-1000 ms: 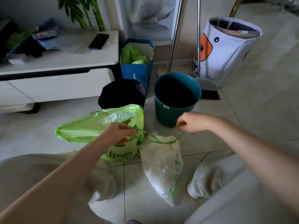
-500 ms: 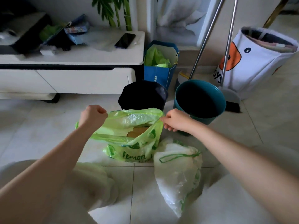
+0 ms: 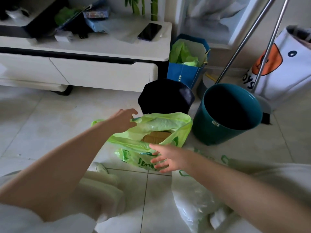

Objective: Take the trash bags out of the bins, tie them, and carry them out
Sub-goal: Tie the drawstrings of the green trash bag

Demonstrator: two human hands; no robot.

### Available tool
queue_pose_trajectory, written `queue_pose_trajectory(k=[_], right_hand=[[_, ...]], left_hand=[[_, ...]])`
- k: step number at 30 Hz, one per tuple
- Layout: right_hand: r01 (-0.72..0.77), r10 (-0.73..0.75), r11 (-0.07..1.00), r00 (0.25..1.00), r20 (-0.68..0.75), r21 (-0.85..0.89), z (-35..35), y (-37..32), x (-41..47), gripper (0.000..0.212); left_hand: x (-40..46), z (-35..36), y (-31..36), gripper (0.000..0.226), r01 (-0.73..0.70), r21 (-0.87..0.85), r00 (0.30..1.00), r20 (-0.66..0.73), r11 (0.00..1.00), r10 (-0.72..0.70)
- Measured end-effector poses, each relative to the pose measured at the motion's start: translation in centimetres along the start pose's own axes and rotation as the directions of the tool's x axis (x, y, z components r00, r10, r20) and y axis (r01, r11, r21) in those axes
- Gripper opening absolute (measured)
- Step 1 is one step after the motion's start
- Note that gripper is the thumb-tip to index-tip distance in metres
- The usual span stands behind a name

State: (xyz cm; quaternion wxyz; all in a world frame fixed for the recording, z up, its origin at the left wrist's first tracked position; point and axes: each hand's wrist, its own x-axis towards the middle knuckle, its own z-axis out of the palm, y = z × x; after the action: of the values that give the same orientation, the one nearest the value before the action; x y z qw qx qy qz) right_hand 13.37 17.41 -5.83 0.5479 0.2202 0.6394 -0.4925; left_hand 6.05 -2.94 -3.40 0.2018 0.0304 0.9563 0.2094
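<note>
Step in hand, by judgement: tying the green trash bag (image 3: 151,130), which sits on the floor at centre, mouth open, something brown like cardboard showing inside. Left hand (image 3: 123,120), at 10 o'clock of the bag, fingers curled and slightly apart at the far rim; whether it pinches the film cannot be told. Right hand (image 3: 165,158), at 6 o'clock of the bag, fingers spread, touching or just over the near rim, holding nothing. White trash bag (image 3: 193,199), at 5 o'clock, lies partly under the right forearm; its green drawstring looks drawn, its knot blurred. Black bin (image 3: 165,96) at 12 o'clock and teal bin (image 3: 227,115) at 2 o'clock stand just beside the green bag, interiors dark, apparently without liners. Next move calls for gathering both rims together and knotting them. Lettering on the green bag is partly covered by the right hand.
</note>
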Motion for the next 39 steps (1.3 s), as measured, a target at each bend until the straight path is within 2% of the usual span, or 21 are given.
queue_pose_trajectory(k=[4,6,9,11,13,19,23,26,28,30,33,36,39], right_hand=[[0.075,-0.073,0.976,0.997,-0.021,0.204,0.8,0.2,0.8,0.036],[0.122,-0.11,0.959,0.992,-0.061,0.257,0.8,0.4,0.5,0.023],[0.168,-0.138,0.937,0.983,-0.119,0.305,0.3,0.3,-1.3,0.012],[0.206,-0.163,0.92,0.975,-0.153,0.334,-0.4,0.1,-2.8,0.011],[0.241,-0.193,0.902,0.967,-0.165,0.359,-1.3,0.1,-4.4,0.019],[0.325,-0.276,0.876,0.944,-0.182,0.356,-2.1,0.4,-8.3,0.019],[0.41,-0.378,0.897,0.905,-0.194,0.167,-2.0,0.0,-9.8,0.012],[0.416,-0.439,0.899,0.846,-0.302,-0.141,-2.6,-0.1,-10.7,0.019],[0.383,-0.506,0.846,0.797,-0.33,-0.371,-3.1,0.0,-11.4,0.026],[0.321,-0.547,0.775,0.771,-0.325,-0.544,-3.5,0.2,-12.2,0.03],[0.245,-0.568,0.716,0.749,-0.341,-0.654,-4.0,0.2,-13.6,0.024],[0.166,-0.613,0.618,0.714,-0.339,-0.769,-4.2,-0.2,-15.3,0.018],[0.226,-0.682,0.583,0.658,-0.319,-0.781,-4.4,-0.9,-17.0,0.022]], left_hand=[[-0.2,0.0,1.2,0.02,-0.096,0.02,0.995,0.022,0.995,0.096],[-0.4,-0.2,1.8,0.015,-0.114,0.021,0.993,0.028,0.993,0.113],[-0.8,-0.6,2.8,0.011,-0.106,-0.117,0.994,0.026,0.987,0.11],[-1.5,-1.1,3.8,0.01,-0.084,-0.244,0.995,0.024,0.966,0.092],[-2.5,-1.6,4.5,0.011,-0.041,-0.348,0.997,0.049,0.937,0.062],[-6.2,-2.3,4.6,0.014,0.089,-0.357,0.989,0.144,0.93,-0.039],[-8.4,-2.7,3.9,0.013,0.131,-0.397,0.99,0.108,0.908,-0.096],[-9.6,-2.9,3.5,0.013,0.143,-0.344,0.989,0.025,0.928,-0.143],[-10.1,-3.0,3.6,0.013,0.14,-0.367,0.984,-0.051,0.919,-0.17],[-10.5,-3.1,4.0,0.011,0.108,-0.483,0.978,-0.106,0.869,-0.18],[-11.5,-3.3,4.7,0.009,0.082,-0.657,0.975,-0.104,0.749,-0.198],[-12.2,-3.5,5.0,0.01,0.086,-0.657,0.974,-0.104,0.749,-0.203],[-13.1,-4.1,5.9,0.011,0.057,-0.699,0.967,-0.139,0.713,-0.214]])
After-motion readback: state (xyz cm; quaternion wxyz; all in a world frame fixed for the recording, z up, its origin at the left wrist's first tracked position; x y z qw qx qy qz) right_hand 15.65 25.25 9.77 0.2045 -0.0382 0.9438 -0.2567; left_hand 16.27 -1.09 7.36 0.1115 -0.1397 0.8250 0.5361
